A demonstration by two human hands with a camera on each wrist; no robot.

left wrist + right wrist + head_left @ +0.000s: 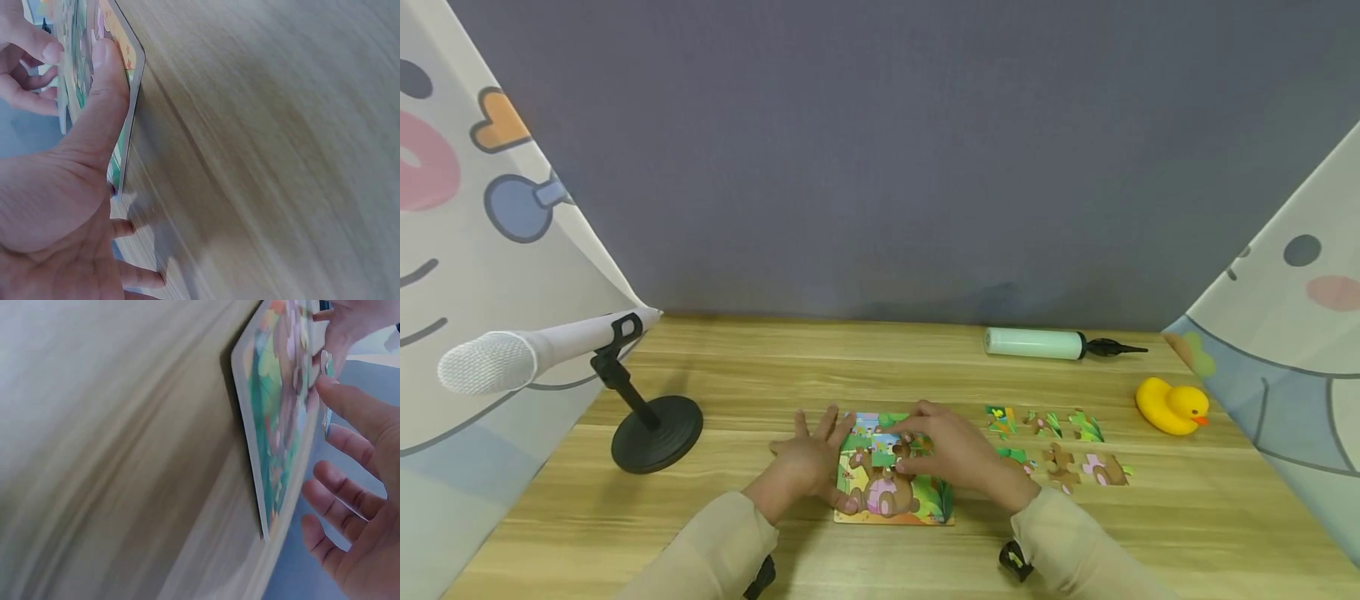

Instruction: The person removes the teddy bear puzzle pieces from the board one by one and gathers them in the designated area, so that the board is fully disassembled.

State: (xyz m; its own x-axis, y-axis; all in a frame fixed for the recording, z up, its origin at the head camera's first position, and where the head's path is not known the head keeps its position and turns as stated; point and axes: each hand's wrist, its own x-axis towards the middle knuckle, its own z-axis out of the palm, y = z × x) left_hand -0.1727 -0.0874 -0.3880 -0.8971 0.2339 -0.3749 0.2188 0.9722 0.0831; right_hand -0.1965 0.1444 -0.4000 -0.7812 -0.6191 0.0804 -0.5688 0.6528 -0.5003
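A jigsaw puzzle board (931, 520) with a brown bear picture lies flat on the table in front of me. My left hand (807, 463) rests at its left side, thumb laid on the board near the lower left corner and the other fingers spread over the table. Over the board, my right hand (953, 452) pinches a puzzle piece (327, 419) between thumb and fingers. That piece appears nearly edge-on in the right wrist view, raised above the picture. Part of the board's right side is hidden beneath the right hand.
Several loose puzzle pieces (1086, 426) lie in two rows right of the board. A yellow rubber duck (1171, 407) sits farther right, and a pale green hand pump (1034, 343) lies at the back. On the left stands a white microphone (553, 347) on a black stand (657, 435).
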